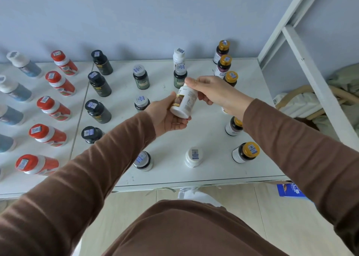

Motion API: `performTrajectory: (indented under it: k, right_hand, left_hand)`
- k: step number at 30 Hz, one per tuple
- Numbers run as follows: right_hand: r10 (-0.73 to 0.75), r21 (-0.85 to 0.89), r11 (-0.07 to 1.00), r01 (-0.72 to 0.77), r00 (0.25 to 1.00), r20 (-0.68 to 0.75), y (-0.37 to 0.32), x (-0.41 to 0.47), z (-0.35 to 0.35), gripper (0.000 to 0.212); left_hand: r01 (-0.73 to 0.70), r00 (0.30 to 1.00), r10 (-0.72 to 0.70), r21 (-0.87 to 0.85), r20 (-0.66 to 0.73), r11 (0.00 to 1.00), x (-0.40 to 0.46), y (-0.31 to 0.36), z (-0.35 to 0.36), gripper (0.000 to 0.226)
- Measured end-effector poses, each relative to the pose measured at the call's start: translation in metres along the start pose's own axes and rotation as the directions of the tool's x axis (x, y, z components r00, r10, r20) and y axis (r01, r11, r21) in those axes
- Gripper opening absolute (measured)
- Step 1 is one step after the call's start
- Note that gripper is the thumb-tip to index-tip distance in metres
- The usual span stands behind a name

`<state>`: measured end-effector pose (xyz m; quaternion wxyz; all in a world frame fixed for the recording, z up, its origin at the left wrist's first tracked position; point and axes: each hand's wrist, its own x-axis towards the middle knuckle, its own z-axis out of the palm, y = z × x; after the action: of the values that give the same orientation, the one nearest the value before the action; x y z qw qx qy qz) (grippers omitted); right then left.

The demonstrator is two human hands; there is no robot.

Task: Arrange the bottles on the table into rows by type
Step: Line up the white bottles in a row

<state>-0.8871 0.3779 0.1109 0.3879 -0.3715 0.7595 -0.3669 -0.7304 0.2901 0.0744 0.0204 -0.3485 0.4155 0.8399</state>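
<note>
I hold a white-labelled bottle [183, 105] tilted above the middle of the white table [204, 131], its base toward me. My left hand [167, 117] grips its lower end and my right hand [211, 92] pinches its top. On the table stand rows by type: blue-bodied bottles [18, 90] at far left, red ones [53, 109], black-capped dark ones [98, 111], silver-capped dark ones [141, 76], and gold-capped ones [245, 152] at the right. A white bottle [193, 157] stands near the front, another white one [179, 56] at the back.
A white metal frame [303, 47] rises at the table's right edge, with bedding and a bag behind it. The blue wall closes the back of the table. A blue box [289, 190] lies on the floor under the front right corner.
</note>
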Motion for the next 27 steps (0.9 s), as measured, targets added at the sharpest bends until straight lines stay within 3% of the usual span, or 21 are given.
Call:
performTrajectory:
  k: [5,8,12,18,20,24,27]
  right_hand:
    - [-0.192,-0.204,0.959,0.196,0.981,0.037,0.008,-0.009,-0.002,0.035]
    - [-0.296,-0.402,0.863,0.307,0.951,0.09,0.016,-0.014,0.001,0.041]
    - [-0.321,-0.598,0.711,0.37,0.927,0.192,0.032,-0.017,0.014,0.042]
    - [-0.251,-0.633,0.667,0.394,0.918,0.307,0.053,-0.017,0.032,0.049]
    - [-0.244,-0.615,0.695,0.372,0.927,0.284,0.048,-0.013,0.026,0.049]
    - [-0.39,-0.604,0.712,0.358,0.917,0.084,0.029,0.011,0.01,0.035]
    - [-0.356,-0.655,0.658,0.37,0.92,0.163,0.028,0.033,0.014,0.045]
  left_hand:
    - [-0.175,0.976,0.209,0.366,-0.057,0.914,0.002,-0.011,-0.005,0.029]
    - [-0.216,0.95,0.31,0.688,-0.014,0.692,0.003,-0.021,-0.013,0.032]
    - [-0.141,0.929,0.37,0.926,0.001,0.351,0.001,-0.031,-0.024,0.042]
    - [-0.091,0.858,0.514,0.99,0.024,0.105,-0.001,-0.026,-0.034,0.035]
    - [-0.071,0.827,0.561,0.997,0.05,0.016,0.0,-0.017,-0.036,0.034]
    - [-0.033,0.785,0.619,0.999,0.035,-0.015,0.005,0.003,-0.037,0.032]
    - [0.017,0.801,0.599,1.0,0.002,-0.026,0.014,0.012,-0.036,0.033]
